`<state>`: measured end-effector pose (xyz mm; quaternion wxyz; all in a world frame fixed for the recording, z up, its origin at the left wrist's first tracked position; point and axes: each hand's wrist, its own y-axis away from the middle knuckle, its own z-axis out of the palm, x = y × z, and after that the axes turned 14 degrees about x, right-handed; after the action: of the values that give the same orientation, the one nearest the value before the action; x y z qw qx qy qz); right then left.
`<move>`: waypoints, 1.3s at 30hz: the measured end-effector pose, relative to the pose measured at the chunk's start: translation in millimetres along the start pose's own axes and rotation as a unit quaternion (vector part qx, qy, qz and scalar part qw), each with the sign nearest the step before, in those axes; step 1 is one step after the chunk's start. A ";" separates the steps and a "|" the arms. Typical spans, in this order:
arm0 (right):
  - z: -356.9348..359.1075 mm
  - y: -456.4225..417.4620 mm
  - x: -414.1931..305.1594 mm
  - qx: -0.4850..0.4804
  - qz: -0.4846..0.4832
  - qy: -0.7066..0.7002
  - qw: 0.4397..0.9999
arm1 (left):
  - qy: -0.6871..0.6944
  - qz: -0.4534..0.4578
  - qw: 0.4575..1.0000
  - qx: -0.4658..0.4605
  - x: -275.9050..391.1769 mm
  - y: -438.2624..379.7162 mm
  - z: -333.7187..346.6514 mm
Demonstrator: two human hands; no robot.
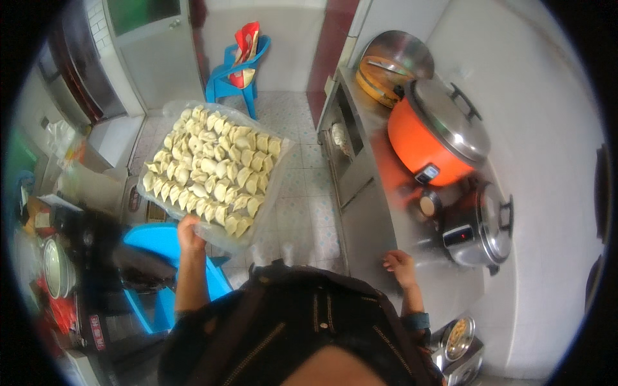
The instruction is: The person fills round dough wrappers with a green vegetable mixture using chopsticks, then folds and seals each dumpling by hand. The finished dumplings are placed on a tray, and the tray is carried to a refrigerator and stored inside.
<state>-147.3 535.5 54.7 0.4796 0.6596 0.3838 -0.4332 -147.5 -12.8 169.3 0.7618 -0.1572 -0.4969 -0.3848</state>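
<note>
My left hand (189,233) grips the near edge of a flat tray (273,205) lined with clear plastic film. Rows of uncooked dumplings (212,164) cover the tray, which is held up above the tiled floor, out to the left in front of me. What lies under the film is hidden. My right hand (400,266) hangs by the front edge of the stainless steel counter (434,284), its fingers loosely bent and nothing visible in them.
On the counter stand a large orange rice cooker (429,140), a steel electric cooker (475,231) and a round wooden chopping board (376,82). A steel bowl of food (458,337) is at lower right. Blue plastic chairs stand at the far wall (224,79) and my left (149,236).
</note>
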 end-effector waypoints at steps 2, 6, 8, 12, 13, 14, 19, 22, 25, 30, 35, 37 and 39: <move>-9.0 2.1 -2.7 0.016 0.015 -0.011 1.000 | -0.004 0.009 0.999 0.033 8.3 9.1 10.8; -3.7 -15.3 11.9 0.002 0.016 0.032 0.999 | 0.015 -0.014 0.998 0.065 13.2 11.9 18.4; 9.7 -27.3 30.4 -0.022 -0.066 0.052 0.996 | 0.007 0.011 0.999 0.034 8.4 11.6 9.8; 53.1 -45.1 50.6 -0.031 -0.113 0.091 0.989 | 0.038 -0.001 0.999 -0.025 -0.1 15.4 -23.9; 64.7 -49.7 49.8 -0.028 -0.149 0.050 0.987 | 0.109 -0.018 0.988 -0.109 -1.8 12.7 -31.3; 77.0 -60.9 42.0 -0.011 -0.149 0.084 0.985 | 0.097 -0.025 0.992 -0.076 -4.0 9.4 -33.8; 120.2 -97.4 13.0 -0.028 -0.238 0.111 0.964 | 0.097 -0.103 0.986 0.089 -6.9 -2.0 -36.0; 128.7 -115.5 10.3 0.025 -0.311 0.141 0.939 | 0.115 -0.111 0.987 0.014 -10.0 -6.2 -41.3; 122.4 -109.9 10.8 0.053 -0.301 0.176 0.936 | 0.019 -0.082 0.992 0.098 -14.8 -10.7 -57.6; 95.6 -98.4 -15.5 0.062 -0.225 0.210 0.949 | 0.082 -0.075 0.992 -0.060 -25.3 -25.6 -73.1; 100.6 -129.5 -24.9 0.150 -0.328 0.235 0.903 | 0.123 -0.107 0.986 -0.039 -20.9 -22.0 -72.2; 106.6 -152.9 -22.0 0.130 -0.334 0.295 0.886 | 0.103 -0.092 0.990 -0.005 -23.0 -21.9 -75.5; 116.3 -174.1 -14.9 0.127 -0.351 0.319 0.871 | 0.050 -0.030 0.998 -0.020 -28.3 -23.4 -84.6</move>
<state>-336.4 464.6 -2.7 0.0591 0.6390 0.6639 -0.3840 -117.0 -68.5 102.5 0.7706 -0.1383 -0.4549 -0.4244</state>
